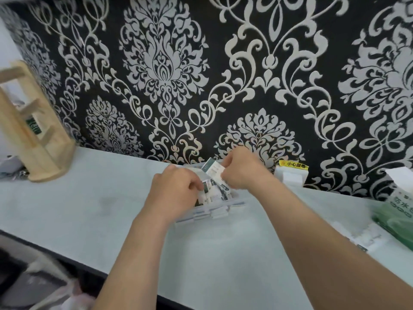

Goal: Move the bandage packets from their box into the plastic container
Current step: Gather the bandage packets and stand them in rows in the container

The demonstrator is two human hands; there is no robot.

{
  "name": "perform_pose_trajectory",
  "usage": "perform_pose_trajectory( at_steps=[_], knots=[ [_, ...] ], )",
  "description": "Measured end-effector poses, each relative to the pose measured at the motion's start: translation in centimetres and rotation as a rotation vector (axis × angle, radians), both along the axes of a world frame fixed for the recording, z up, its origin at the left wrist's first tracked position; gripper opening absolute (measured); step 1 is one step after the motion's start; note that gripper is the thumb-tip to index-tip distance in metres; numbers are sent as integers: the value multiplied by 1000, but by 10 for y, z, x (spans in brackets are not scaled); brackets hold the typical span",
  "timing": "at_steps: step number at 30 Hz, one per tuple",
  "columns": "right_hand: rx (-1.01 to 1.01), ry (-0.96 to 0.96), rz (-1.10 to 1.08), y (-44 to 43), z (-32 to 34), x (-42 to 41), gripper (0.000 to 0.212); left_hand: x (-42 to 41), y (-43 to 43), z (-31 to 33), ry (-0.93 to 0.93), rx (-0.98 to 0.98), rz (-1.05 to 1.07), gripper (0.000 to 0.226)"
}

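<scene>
Black wallpaper (201,63) with pale damask scrolls fills most of my feed and rises behind the plastic container (223,211). I count one white counter (89,209), which runs under the container and out to both sides, with its dark front edge on the near side. One wooden rack (33,130) stands well to the left of the container, against the wall. One green box (395,211) printed with characters lies well to the right of it, cut by the frame edge. Between that box and the container lie some loose white packets (366,240), too blurred for me to count. One white socket cover (291,175) with a yellow label sits on the wall just right of the container.

Two bare hands meet over the one clear container. The left hand (176,189) has its fingers curled down among the bandage packets (210,194) stacked inside; I cannot tell whether it grips any. The right hand (241,171) pinches one upright packet (213,170) at the container's far side. The stacked packets overlap too much for a count.
</scene>
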State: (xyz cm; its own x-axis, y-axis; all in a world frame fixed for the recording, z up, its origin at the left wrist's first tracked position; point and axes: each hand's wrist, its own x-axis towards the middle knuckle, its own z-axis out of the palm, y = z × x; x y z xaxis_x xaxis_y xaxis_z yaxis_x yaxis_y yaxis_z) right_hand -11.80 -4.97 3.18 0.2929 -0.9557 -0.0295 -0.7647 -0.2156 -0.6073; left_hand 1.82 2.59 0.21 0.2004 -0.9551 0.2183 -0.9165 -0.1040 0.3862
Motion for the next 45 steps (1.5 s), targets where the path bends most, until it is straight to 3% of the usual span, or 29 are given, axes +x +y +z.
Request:
perform_pose_trajectory(
  at_steps=[6,9,13,19,29,42,45],
  knots=[
    [126,4,31,-6,-11,13,13,7,-2,-6,-115,199,12,41],
    [84,143,85,1,-11,17,24,7,-1,-7,-125,221,3,41],
    [47,317,111,9,-12,24,9,7,-2,-7,-100,232,-10,42],
    [-74,446,77,20,-9,29,31,9,-2,-9,-50,206,-22,41],
    [-252,287,185,12,-15,30,33,8,-1,-6,-65,182,-27,40],
    [-263,417,257,1,-31,32,20,6,5,0,-115,179,-26,45],
    [-254,374,228,4,-27,29,17,6,6,1,-114,163,-41,46]
  ],
)
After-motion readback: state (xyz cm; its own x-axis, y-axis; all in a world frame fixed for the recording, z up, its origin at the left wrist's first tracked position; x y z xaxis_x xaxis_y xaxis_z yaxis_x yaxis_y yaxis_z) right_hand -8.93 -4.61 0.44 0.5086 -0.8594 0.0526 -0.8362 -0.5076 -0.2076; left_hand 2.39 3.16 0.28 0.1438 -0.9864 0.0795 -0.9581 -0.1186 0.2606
